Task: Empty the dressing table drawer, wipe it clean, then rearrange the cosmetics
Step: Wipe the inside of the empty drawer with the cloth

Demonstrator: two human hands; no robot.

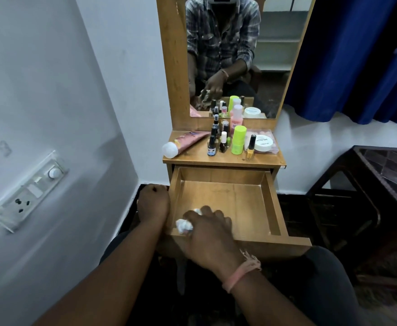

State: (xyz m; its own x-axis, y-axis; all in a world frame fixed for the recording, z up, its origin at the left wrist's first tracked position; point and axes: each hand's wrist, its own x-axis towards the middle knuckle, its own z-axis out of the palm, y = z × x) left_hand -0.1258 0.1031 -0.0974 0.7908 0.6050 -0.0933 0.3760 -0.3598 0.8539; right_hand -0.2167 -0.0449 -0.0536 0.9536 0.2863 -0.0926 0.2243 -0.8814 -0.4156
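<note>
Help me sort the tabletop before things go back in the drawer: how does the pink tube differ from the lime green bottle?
The pink tube lies on its side, while the lime green bottle stands upright. The tube's white cap juts past the tabletop's left front corner; the bottle stands well inside the edge, among the small bottles. The tube is pink with a white cap; the bottle is lime green all over. Both rest on the dressing table top.

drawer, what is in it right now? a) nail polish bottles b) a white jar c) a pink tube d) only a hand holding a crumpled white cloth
d: the open drawer shows bare wood, with the right hand gripping a white cloth at its near left corner; the cosmetics all sit on the tabletop above.
</note>
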